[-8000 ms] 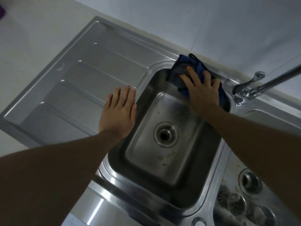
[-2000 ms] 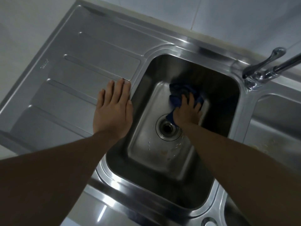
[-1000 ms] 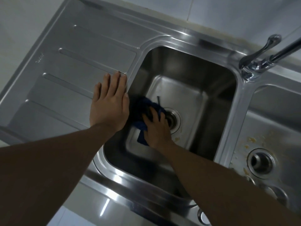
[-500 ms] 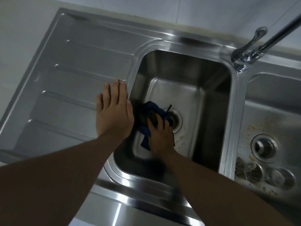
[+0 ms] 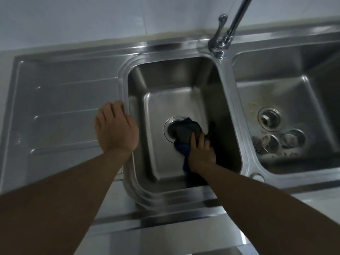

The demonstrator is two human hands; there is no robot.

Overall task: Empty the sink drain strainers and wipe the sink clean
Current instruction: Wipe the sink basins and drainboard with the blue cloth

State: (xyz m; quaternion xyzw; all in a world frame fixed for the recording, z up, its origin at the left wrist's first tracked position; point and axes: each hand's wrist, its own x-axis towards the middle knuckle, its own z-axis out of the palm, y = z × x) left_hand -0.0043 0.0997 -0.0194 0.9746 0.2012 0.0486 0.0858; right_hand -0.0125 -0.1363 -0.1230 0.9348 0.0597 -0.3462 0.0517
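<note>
My right hand [image 5: 201, 151] presses a dark blue cloth [image 5: 186, 134] onto the floor of the left steel basin [image 5: 174, 100], with straight fingers on top of it. The cloth covers the right half of the left drain [image 5: 169, 126]. My left hand [image 5: 116, 128] rests on the basin's left rim beside the draining board [image 5: 60, 115], its fingers bent over the edge. In the right basin [image 5: 287, 92] an open drain [image 5: 269, 117] shows, with two strainers [image 5: 283, 139] lying next to it amid food scraps.
A chrome tap [image 5: 223, 39] rises behind the divider between the basins, its spout reaching up out of view. Yellowish stains mark the right basin's floor [image 5: 253, 105]. White tiled wall [image 5: 110, 17] runs behind the sink. A steel front ledge [image 5: 165, 218] lies below.
My right hand has slid the cloth from the left of the drain across to its right side. My left hand has stayed at the rim, its fingers now curled. The view has swung right.
</note>
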